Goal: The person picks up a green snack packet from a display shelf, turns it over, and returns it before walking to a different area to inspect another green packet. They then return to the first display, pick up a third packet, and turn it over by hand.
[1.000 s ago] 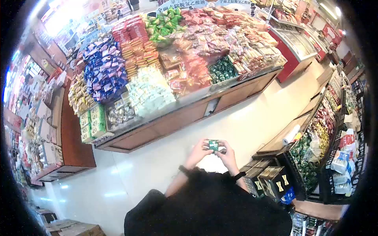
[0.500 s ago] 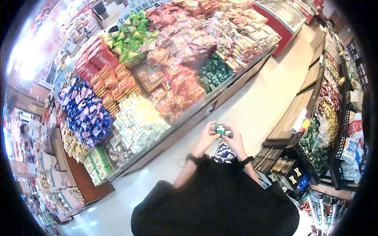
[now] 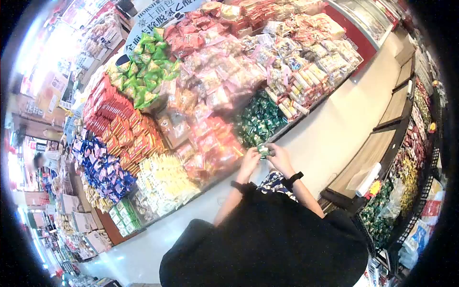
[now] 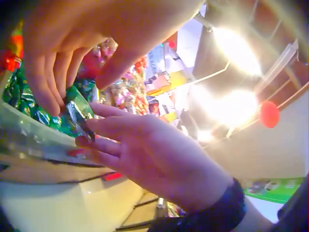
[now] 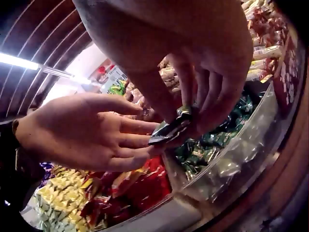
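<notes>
A small green foil packet (image 3: 263,151) is between both hands, over the front edge of a bin of dark green wrapped pieces (image 3: 260,119). My right hand (image 3: 280,160) pinches it between thumb and fingers, as the right wrist view shows, with the packet (image 5: 171,129) tilted. The fingers of my left hand (image 3: 248,165) touch the packet from the other side. In the right wrist view, my left hand (image 5: 91,133) has nearly straight fingers and its thumb is raised off the packet. The packet (image 4: 78,111) looks shiny and partly covered by fingers in the left wrist view.
Heaped red packets (image 3: 210,143), pale yellow packets (image 3: 165,184) and green bags (image 3: 146,71) fill the counter around the green bin. Wooden shelving (image 3: 366,160) with black crates stands to the right. Pale floor (image 3: 330,138) lies between counter and shelving.
The counter now appears closer, and the hands have moved from over the aisle to the bin's edge. The packet stays between them; its face is less visible than before.
</notes>
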